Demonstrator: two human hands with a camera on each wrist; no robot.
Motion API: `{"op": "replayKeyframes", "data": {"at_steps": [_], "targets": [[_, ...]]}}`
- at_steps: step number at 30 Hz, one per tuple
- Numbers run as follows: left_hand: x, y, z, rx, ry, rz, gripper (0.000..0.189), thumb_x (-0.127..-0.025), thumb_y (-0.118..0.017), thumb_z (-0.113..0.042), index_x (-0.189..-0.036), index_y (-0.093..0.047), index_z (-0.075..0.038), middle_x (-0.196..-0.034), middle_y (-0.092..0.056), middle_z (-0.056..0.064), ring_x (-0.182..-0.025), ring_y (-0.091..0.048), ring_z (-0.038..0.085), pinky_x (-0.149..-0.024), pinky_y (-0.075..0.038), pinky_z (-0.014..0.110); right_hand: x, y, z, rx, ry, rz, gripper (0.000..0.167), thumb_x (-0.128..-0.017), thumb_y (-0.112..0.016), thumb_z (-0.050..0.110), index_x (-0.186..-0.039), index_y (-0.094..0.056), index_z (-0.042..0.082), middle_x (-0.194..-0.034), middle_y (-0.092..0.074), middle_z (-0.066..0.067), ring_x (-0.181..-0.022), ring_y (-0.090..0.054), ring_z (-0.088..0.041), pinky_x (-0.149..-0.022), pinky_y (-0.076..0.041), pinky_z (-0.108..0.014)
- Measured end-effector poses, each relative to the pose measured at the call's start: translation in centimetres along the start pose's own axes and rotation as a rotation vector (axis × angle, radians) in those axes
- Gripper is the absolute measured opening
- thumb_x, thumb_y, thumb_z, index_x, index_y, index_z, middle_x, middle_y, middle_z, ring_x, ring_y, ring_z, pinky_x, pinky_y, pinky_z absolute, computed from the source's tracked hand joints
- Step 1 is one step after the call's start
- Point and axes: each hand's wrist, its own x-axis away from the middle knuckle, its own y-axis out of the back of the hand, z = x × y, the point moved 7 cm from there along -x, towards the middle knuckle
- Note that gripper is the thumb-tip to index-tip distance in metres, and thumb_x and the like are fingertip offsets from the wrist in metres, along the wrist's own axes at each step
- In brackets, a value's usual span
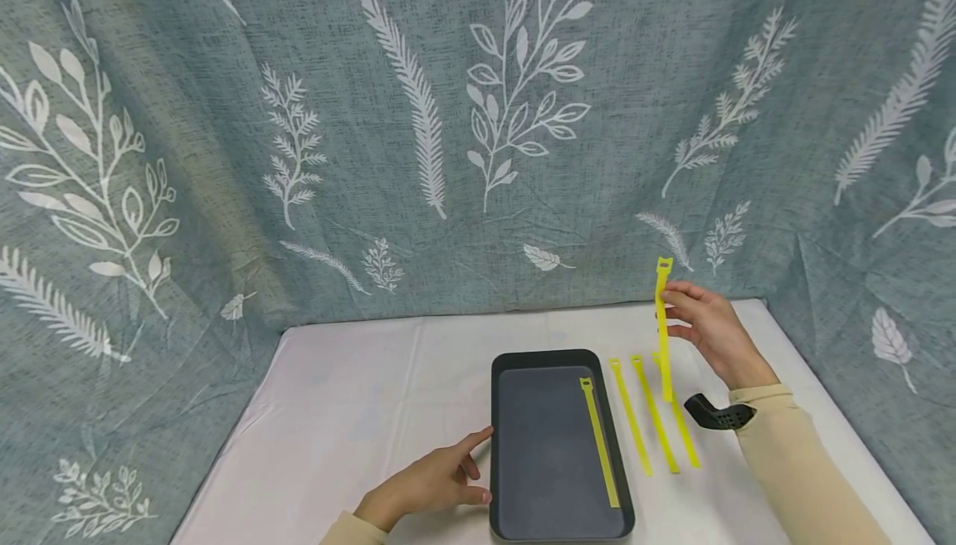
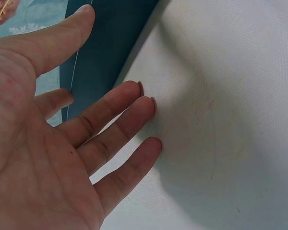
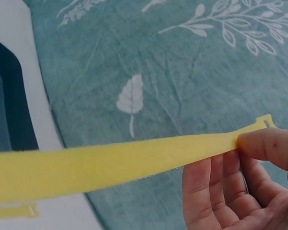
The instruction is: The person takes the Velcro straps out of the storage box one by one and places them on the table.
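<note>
A yellow hook-and-loop cable tie [image 1: 664, 329] hangs upright from my right hand [image 1: 709, 329], pinched between thumb and fingers near its slotted head. In the right wrist view the cable tie [image 3: 110, 163] stretches leftward from the right hand [image 3: 249, 177]. My left hand [image 1: 433, 483] touches the left side of a dark rectangular tray [image 1: 499, 445] with its fingers extended; the left wrist view shows the left hand [image 2: 72, 129] beside the tray wall [image 2: 105, 43]. Inside the tray, along its right side, lies one yellow cable tie [image 1: 601, 445].
Right of the tray, several more yellow cable ties, including a near one [image 1: 631, 416] and a middle one [image 1: 657, 420], lie side by side on the white tablecloth [image 1: 358, 412]. A leaf-patterned grey-green curtain [image 1: 448, 155] stands behind. A black curved device [image 1: 720, 414] sits at the right wrist.
</note>
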Motion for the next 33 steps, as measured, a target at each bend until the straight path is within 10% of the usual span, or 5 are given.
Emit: {"op": "replayKeyframes", "data": {"at_steps": [20, 33], "targets": [[0.0, 0.0, -0.1, 0.004, -0.006, -0.003, 0.085, -0.088, -0.08, -0.027, -0.158, -0.034, -0.013, -0.104, -0.065, 0.001, -0.08, -0.057, 0.009, -0.073, -0.047, 0.027, 1.0, 6.4, -1.8, 0.229, 0.003, -0.037, 0.027, -0.103, -0.057, 0.043, -0.123, -0.056, 0.025, -0.1, -0.06, 0.023, -0.093, -0.059, -0.003, -0.08, -0.055, -0.024], [0.2, -0.1, -0.1, 0.017, -0.003, 0.0, 0.085, -0.088, -0.08, -0.028, -0.158, -0.034, -0.013, -0.104, -0.065, 0.002, -0.08, -0.055, 0.008, -0.073, -0.047, 0.026, 0.8, 8.4, -5.3, 0.301, -0.107, -0.043, 0.059, -0.104, -0.054, 0.041, -0.145, -0.045, 0.0, -0.097, -0.06, 0.024, -0.091, -0.058, -0.001, -0.08, -0.055, -0.023]]}}
